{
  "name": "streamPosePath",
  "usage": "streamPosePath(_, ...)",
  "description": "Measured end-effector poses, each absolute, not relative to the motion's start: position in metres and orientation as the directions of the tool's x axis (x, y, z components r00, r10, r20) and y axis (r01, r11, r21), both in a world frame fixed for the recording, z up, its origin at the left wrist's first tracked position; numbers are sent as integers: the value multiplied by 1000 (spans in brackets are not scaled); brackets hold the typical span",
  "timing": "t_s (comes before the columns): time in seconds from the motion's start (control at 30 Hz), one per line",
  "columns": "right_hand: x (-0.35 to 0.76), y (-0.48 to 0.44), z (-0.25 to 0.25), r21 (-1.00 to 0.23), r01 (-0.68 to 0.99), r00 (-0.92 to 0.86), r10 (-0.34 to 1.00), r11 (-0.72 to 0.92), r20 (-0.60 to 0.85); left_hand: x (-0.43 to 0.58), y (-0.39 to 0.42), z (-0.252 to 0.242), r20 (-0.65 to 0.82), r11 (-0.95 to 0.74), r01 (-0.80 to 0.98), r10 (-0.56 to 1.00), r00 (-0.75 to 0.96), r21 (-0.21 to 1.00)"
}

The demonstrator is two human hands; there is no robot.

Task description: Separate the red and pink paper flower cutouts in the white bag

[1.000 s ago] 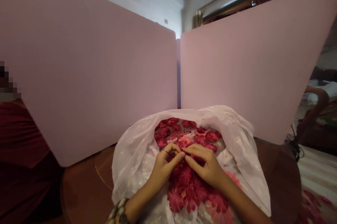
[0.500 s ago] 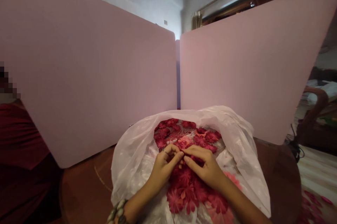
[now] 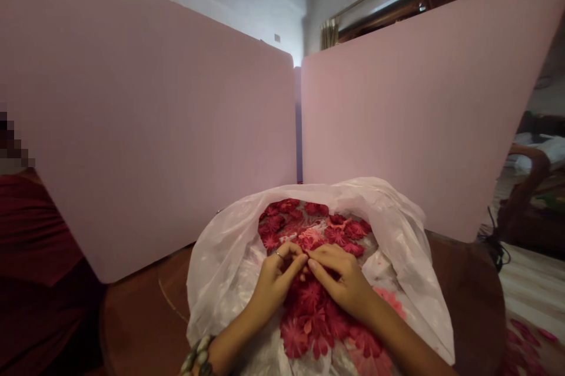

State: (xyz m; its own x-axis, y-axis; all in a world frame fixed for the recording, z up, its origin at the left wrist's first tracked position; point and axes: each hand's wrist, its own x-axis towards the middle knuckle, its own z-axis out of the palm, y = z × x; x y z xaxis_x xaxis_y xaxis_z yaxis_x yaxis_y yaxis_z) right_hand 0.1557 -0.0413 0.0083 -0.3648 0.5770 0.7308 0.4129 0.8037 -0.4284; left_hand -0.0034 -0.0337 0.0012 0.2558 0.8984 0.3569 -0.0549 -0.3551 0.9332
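Fingers (image 3: 293, 272) of the bare left hand (image 3: 274, 277) and right hand (image 3: 344, 275) bend nearly tip to tip, any grip too hidden to tell, over the crumpled white plastic bag (image 3: 223, 258), whose round, red, cloth-like flowers (image 3: 311, 299) lie beneath, equally near both hands.

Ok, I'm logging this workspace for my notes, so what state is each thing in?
Left hand: thumb and fingers bent together; grip contents unclear
Right hand: fingertips close to the left's; grip contents unclear
White plastic bag: open, crumpled
Red flowers: overlapping, petals spread
Pink panels: upright
Ring: worn on left hand
Bracelet: worn on left wrist
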Motion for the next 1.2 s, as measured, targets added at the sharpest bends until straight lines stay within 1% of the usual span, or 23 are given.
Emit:
streamPosePath(0.1,155,-40,3,-271,504,-390,495,820,777,-3,-33,1,380,-391,1,896,231,920)
streamPosePath(0.27,152,-43,3,-29,613,-436,369,790,821,-3,-32,0,429,-443,71,890,153,894)
streamPosePath(0.33,150,-45,4,35,631,-455,333,775,826,-3,-32,-1,426,-436,66,896,123,898)
streamPosePath(0.37,149,-46,4,43,637,-454,329,770,828,-3,-32,-1,424,-432,62,899,111,900)
streamPosePath(0.43,147,-46,2,-6,639,-417,353,769,837,-3,-33,-1,422,-427,50,902,96,903)
streamPosePath(0.53,146,-44,-1,-195,603,-310,453,773,836,-2,-34,0,409,-416,33,904,120,909)
streamPosePath(0.6,148,-40,-2,-299,594,-232,515,747,825,-1,-35,1,399,-407,26,903,159,913)
streamPosePath(0.67,151,-36,-2,-394,613,-124,576,685,808,-1,-36,1,390,-401,27,903,179,916)
streamPosePath(0.73,156,-33,0,-526,605,22,647,598,762,-2,-36,1,391,-401,30,905,166,916)
streamPosePath(0.8,161,-30,2,-654,545,152,706,524,692,-2,-37,1,397,-404,30,908,137,914)
streamPosePath(0.83,162,-29,3,-696,512,194,722,503,664,-2,-37,1,399,-405,28,908,127,914)
streamPosePath(0.9,164,-28,5,-736,472,246,729,486,639,-1,-38,2,394,-399,19,911,123,917)
streamPosePath(1.07,166,-27,6,-766,439,300,727,470,618,2,-40,3,368,-372,0,918,149,928)
streamPosePath(1.2,179,-19,6,-796,425,417,688,431,595,-2,-39,3,391,-393,1,915,105,920)
